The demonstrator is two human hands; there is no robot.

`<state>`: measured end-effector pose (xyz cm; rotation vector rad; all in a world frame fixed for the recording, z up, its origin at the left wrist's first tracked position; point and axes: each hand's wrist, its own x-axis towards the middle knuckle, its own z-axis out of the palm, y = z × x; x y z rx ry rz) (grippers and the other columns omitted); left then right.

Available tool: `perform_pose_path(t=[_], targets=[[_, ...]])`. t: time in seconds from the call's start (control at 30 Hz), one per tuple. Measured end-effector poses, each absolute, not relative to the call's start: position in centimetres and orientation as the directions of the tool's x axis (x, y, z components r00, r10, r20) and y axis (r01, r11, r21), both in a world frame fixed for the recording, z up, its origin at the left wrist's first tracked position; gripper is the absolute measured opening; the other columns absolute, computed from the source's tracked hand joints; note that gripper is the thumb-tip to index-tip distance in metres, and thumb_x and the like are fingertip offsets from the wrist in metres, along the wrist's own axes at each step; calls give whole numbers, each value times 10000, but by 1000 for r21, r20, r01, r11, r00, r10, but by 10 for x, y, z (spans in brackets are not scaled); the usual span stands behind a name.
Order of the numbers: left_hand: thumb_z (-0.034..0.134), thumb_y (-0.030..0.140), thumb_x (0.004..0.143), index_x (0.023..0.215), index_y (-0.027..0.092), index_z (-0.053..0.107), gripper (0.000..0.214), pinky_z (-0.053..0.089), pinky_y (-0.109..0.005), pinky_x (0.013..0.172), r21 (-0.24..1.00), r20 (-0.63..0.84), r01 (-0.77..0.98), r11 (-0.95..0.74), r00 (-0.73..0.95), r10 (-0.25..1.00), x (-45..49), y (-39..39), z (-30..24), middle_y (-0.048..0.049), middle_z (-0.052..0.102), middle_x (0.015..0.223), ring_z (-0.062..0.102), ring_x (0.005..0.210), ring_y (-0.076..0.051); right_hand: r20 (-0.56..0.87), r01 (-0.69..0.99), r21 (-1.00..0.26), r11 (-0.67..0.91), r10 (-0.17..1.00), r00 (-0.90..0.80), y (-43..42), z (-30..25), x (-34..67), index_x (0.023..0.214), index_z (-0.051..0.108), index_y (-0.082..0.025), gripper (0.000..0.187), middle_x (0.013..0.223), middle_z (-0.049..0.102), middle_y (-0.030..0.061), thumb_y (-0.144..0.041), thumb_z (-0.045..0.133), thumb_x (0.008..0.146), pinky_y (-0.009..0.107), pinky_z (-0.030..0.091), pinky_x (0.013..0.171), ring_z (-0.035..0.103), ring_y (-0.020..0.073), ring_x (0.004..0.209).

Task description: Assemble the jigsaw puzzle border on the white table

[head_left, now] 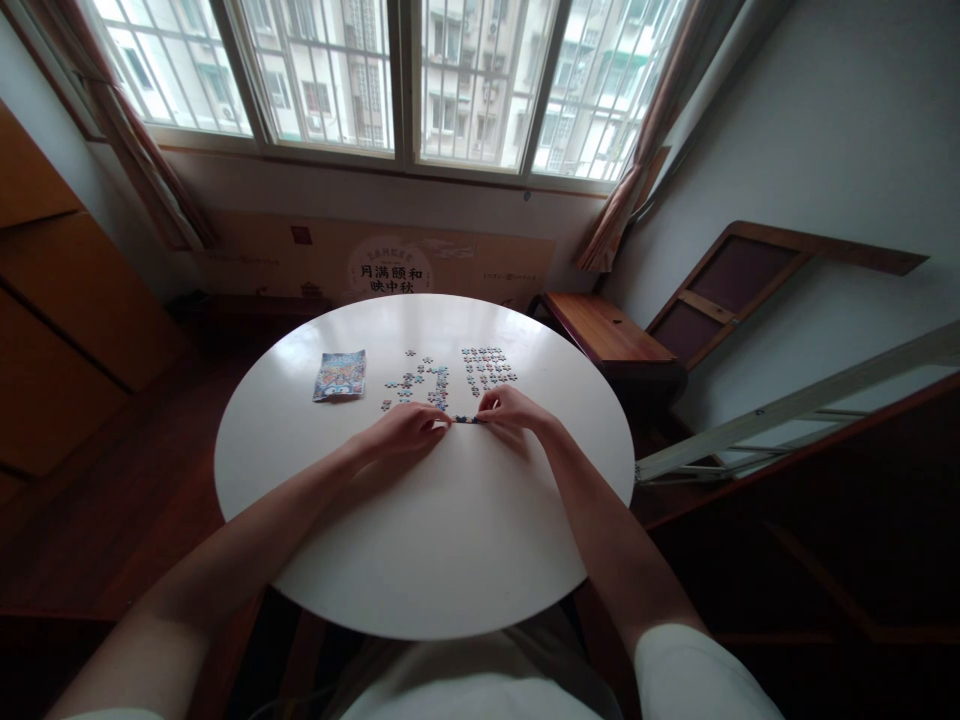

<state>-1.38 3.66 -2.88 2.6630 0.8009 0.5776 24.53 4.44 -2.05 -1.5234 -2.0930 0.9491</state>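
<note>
A short strip of joined jigsaw puzzle pieces (466, 420) spans the gap between my hands, just above or on the tabletop; which of the two I cannot tell. My left hand (409, 428) pinches its left end, and my right hand (510, 407) pinches its right end. Beyond my fingers lie loose puzzle pieces (409, 380), and a partly joined column of pieces (442, 385) stands close by. To the right, more pieces (486, 362) are laid out in rows. A colourful picture sheet (340, 377) rests at the left.
Everything lies on a round white table (420, 560). A wooden bench (607, 328) stands past its far right edge, near a folded wooden chair (727, 290). Behind the table is a large cardboard box (300, 260) with printed characters, under the barred window (465, 90).
</note>
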Motion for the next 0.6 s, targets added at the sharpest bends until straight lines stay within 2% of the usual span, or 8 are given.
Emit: perform_pose_path(t=[0.33, 0.6], targets=[[506, 313, 893, 1048, 209, 710, 277, 408, -210, 653, 416, 290, 444, -794, 762, 578, -14, 37, -28, -25, 662, 752, 577, 664, -124, -125, 684, -715, 146, 936, -330, 45, -19, 247, 757, 724, -149, 250, 715, 659, 27, -383, 728, 670, 221, 387, 537, 521, 100, 571], [512, 300, 891, 1052, 218, 708, 267, 409, -210, 658, 413, 288, 448, -793, 762, 580, -14, 37, -28, -25, 669, 767, 586, 676, -126, -86, 689, -702, 182, 938, -336, 44, -18, 244, 727, 711, -141, 231, 680, 640, 26, -368, 709, 684, 220, 380, 544, 523, 110, 597]])
